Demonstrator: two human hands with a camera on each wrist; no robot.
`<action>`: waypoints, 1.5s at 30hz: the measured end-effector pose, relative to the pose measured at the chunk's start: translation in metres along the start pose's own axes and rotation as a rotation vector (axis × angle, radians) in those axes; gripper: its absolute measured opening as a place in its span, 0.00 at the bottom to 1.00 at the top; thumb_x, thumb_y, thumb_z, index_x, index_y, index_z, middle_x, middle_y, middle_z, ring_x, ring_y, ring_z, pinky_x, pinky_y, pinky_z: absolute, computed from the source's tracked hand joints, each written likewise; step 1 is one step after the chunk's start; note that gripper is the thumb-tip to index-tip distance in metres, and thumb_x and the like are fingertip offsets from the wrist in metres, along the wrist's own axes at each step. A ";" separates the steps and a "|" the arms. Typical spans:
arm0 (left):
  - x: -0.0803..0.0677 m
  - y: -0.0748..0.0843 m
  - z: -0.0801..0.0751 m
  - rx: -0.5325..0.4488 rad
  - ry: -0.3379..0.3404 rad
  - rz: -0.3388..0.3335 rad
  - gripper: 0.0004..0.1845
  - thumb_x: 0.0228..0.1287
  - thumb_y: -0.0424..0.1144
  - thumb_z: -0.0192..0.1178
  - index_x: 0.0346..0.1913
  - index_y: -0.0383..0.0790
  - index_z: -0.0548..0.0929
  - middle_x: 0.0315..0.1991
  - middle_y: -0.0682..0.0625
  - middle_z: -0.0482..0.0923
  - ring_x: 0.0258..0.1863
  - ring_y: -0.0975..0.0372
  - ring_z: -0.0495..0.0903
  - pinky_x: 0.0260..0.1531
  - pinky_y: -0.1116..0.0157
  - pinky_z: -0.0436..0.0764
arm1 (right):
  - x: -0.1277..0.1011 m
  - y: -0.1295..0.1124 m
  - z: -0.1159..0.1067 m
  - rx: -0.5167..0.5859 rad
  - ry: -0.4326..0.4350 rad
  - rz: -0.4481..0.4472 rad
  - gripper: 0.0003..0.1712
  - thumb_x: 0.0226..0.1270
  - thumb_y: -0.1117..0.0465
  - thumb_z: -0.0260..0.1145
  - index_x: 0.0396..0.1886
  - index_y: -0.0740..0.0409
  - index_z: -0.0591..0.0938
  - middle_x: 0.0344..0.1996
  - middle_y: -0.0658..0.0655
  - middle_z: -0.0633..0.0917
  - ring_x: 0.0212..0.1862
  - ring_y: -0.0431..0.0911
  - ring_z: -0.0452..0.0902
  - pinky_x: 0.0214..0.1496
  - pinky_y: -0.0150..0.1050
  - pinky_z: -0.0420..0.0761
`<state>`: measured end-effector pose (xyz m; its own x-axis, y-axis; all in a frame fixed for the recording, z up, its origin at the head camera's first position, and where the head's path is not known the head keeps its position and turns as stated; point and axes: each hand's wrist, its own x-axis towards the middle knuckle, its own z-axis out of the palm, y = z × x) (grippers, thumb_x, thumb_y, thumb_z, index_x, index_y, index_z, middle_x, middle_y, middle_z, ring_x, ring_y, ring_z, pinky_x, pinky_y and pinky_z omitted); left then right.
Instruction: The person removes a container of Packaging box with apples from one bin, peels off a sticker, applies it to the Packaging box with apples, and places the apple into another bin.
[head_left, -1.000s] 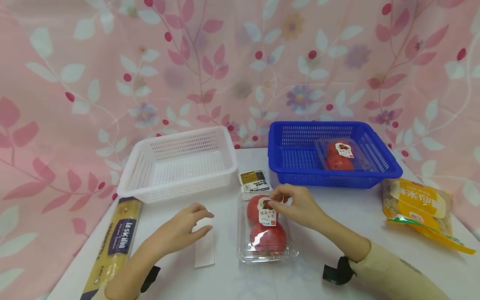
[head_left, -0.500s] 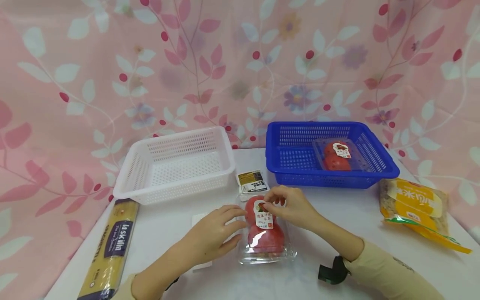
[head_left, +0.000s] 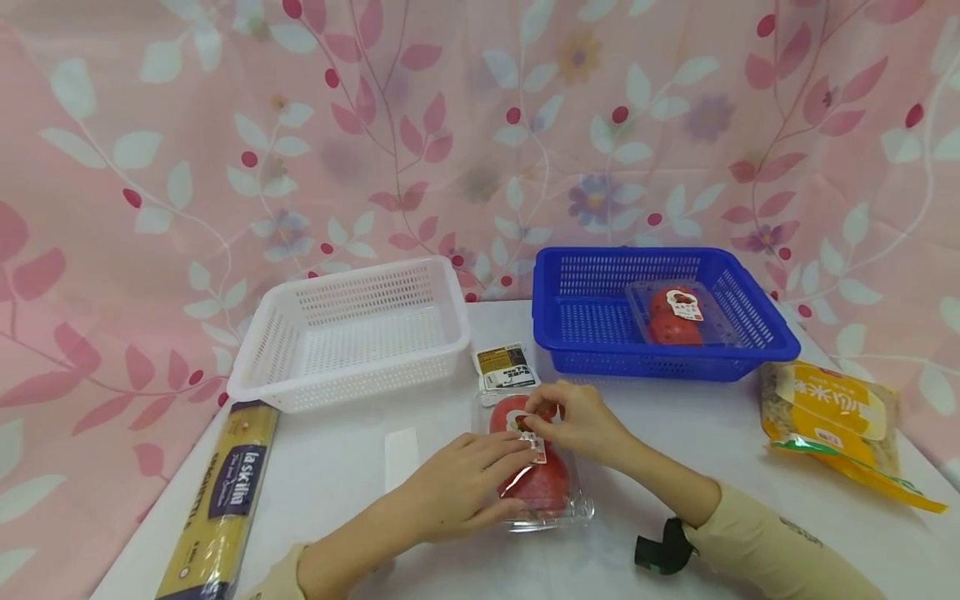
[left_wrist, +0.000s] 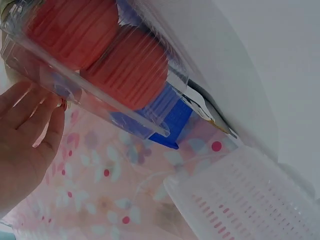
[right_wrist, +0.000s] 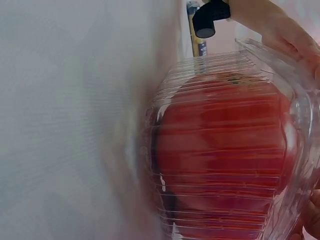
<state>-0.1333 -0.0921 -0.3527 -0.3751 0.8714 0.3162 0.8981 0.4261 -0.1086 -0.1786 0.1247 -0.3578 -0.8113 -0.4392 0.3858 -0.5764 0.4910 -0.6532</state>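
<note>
Clear plastic clamshell box of two red tomatoes (head_left: 534, 467), lying on the white tabletop (head_left: 675, 433) near its front centre, between both hands. Left hand (head_left: 468, 483) rests over the box's near left side, fingers fairly straight and laid across the lid, touching the white printed label (head_left: 534, 443). Right hand (head_left: 581, 421) sits at the far right part of the lid, its thumb and fingertips pinched together on the top of that label. In the left wrist view the box (left_wrist: 95, 60) appears from below, with the left hand's fingers (left_wrist: 30, 120) against its edge; in the right wrist view the ribbed lid (right_wrist: 225, 150) fills the frame.

Just behind the box lies a small flat packet with a black and yellow label (head_left: 504, 367). A white paper strip (head_left: 401, 458) lies left of the left hand. Farther back stand a white perforated plastic basket (head_left: 352, 333) on the left and a blue perforated plastic basket (head_left: 570, 292) on the right; the blue one holds a second clear box of tomatoes (head_left: 675, 312). A long yellow and navy spaghetti packet (head_left: 225, 492) lies at the table's left edge, and a yellow bag of grain (head_left: 832, 417) at the right.
</note>
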 end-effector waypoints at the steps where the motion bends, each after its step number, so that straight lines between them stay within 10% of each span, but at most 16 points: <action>1: 0.000 0.001 0.001 0.011 -0.009 0.002 0.27 0.67 0.55 0.45 0.62 0.43 0.69 0.60 0.51 0.70 0.62 0.61 0.65 0.54 0.63 0.69 | 0.000 0.001 0.001 -0.007 0.002 -0.001 0.06 0.52 0.63 0.70 0.26 0.49 0.80 0.21 0.41 0.75 0.28 0.46 0.72 0.26 0.31 0.70; 19: 0.004 0.009 0.015 0.144 -0.018 0.057 0.31 0.68 0.58 0.39 0.64 0.40 0.67 0.62 0.47 0.68 0.63 0.60 0.63 0.59 0.60 0.64 | -0.004 0.005 0.006 -0.080 0.034 -0.067 0.09 0.51 0.65 0.71 0.28 0.48 0.80 0.23 0.40 0.77 0.30 0.42 0.71 0.29 0.33 0.71; 29: 0.004 0.021 0.016 0.213 -0.063 0.029 0.33 0.59 0.56 0.55 0.63 0.41 0.67 0.63 0.42 0.65 0.64 0.55 0.61 0.60 0.60 0.64 | -0.004 0.010 0.010 -0.167 0.098 -0.138 0.10 0.49 0.63 0.73 0.30 0.51 0.80 0.28 0.44 0.78 0.35 0.43 0.71 0.37 0.37 0.75; 39: 0.002 0.029 0.022 0.303 0.106 0.094 0.29 0.57 0.51 0.57 0.57 0.35 0.73 0.56 0.40 0.72 0.59 0.53 0.68 0.56 0.62 0.69 | -0.002 0.021 0.011 -0.221 -0.011 -0.577 0.16 0.45 0.76 0.68 0.36 0.60 0.83 0.39 0.55 0.83 0.46 0.48 0.78 0.49 0.43 0.76; 45: 0.001 0.031 0.020 0.298 0.069 0.062 0.29 0.56 0.49 0.59 0.58 0.35 0.72 0.58 0.41 0.71 0.60 0.53 0.68 0.57 0.62 0.67 | -0.003 0.020 0.006 -0.318 -0.118 -0.563 0.18 0.51 0.71 0.68 0.45 0.61 0.82 0.45 0.55 0.82 0.50 0.49 0.76 0.52 0.46 0.74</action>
<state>-0.1103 -0.0724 -0.3750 -0.2957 0.8838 0.3626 0.8084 0.4337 -0.3980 -0.1870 0.1319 -0.3759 -0.3719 -0.7645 0.5266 -0.9250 0.3530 -0.1408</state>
